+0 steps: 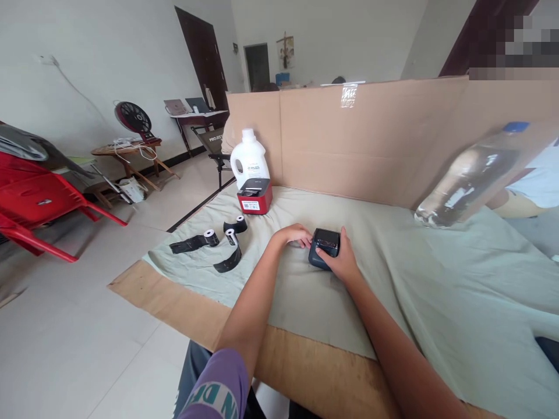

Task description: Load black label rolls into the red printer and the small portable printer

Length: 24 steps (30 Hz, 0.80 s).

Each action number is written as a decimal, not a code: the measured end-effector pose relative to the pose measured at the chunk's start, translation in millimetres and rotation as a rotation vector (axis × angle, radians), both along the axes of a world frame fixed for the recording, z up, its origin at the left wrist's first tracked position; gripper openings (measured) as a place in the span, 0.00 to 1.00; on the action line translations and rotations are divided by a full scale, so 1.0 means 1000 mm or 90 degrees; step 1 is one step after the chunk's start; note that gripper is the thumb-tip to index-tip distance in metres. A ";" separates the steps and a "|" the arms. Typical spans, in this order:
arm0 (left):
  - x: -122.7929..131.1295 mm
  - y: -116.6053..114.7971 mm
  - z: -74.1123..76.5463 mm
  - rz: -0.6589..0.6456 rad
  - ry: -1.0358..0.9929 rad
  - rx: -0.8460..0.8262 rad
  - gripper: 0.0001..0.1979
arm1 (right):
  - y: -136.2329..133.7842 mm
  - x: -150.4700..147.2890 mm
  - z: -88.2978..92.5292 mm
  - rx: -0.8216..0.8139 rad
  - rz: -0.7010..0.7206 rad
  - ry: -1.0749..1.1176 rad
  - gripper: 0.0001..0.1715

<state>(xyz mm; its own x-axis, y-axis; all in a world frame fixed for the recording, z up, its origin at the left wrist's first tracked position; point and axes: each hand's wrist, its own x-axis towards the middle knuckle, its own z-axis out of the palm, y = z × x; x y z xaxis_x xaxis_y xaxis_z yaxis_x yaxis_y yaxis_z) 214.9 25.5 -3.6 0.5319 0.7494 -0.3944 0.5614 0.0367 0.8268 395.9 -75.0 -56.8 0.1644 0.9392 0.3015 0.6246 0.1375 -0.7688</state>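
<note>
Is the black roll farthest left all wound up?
No, partly unrolled: a dark strip trails out from the black roll across the cloth.

1 head-worn camera looks forward and down, near the left hand (297,234) and right hand (344,257), facing a cardboard partition (327,142) and far wall (371,38).

Rolls (210,237) lie L of device (326,240) (w/ jug (253,164) bhnd).
</note>
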 end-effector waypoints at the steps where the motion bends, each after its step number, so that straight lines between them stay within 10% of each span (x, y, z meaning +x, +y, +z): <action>1: 0.000 0.001 0.000 0.001 0.003 -0.007 0.07 | 0.000 0.000 0.001 -0.004 0.001 0.003 0.66; 24: 0.004 -0.002 0.002 0.008 -0.012 -0.018 0.08 | 0.005 0.000 -0.006 0.013 -0.009 0.024 0.66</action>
